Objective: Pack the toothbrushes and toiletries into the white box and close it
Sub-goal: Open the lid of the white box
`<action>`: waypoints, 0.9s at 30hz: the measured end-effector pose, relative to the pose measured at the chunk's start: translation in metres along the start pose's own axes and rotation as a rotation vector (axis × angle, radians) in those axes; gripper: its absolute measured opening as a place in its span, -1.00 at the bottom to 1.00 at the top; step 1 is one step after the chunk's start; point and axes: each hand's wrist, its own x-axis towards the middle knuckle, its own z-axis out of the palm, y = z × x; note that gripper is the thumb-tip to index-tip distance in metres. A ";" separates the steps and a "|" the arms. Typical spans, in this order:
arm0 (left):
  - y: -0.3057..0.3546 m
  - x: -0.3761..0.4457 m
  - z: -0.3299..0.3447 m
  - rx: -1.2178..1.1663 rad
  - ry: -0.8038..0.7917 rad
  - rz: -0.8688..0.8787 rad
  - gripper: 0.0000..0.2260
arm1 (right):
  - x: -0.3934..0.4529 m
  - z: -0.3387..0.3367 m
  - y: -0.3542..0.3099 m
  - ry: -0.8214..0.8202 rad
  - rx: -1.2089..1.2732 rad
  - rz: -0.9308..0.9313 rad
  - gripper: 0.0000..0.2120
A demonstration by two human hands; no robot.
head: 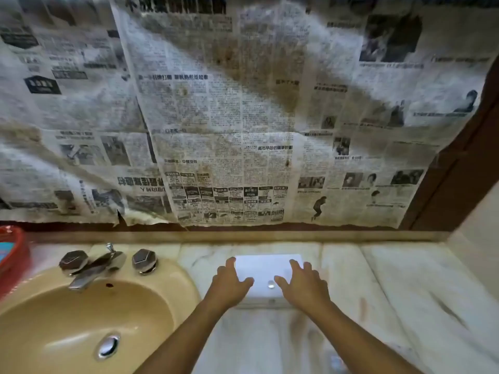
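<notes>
my two bare forearms, no sleeves showing anywhere, my left hand [229,286] and right hand [302,287] with no gloves, no rings, no watch or bands on my wrists, short plain nails

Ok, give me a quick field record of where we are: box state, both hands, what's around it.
box: white box on the marble counter, lid down, small round metal snap near its front edge
left hand: left hand flat on the lid's left side, fingers straight
right hand: right hand flat on the lid's right side, fingers spread
toiletries: none in view outside the box
left of box: beige sink with chrome faucet
behind: newspaper covering the wall
</notes>
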 end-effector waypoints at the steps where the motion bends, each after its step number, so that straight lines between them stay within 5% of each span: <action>1: -0.003 0.004 0.003 -0.018 -0.015 -0.013 -0.31 | 0.003 0.002 0.003 -0.008 0.009 0.033 -0.40; 16: -0.008 0.007 0.025 -0.089 -0.025 -0.045 -0.38 | 0.013 0.032 0.016 -0.027 0.241 0.108 -0.34; 27: -0.022 -0.062 0.035 -0.097 -0.034 -0.039 -0.40 | -0.057 0.045 0.029 -0.062 0.288 0.098 -0.33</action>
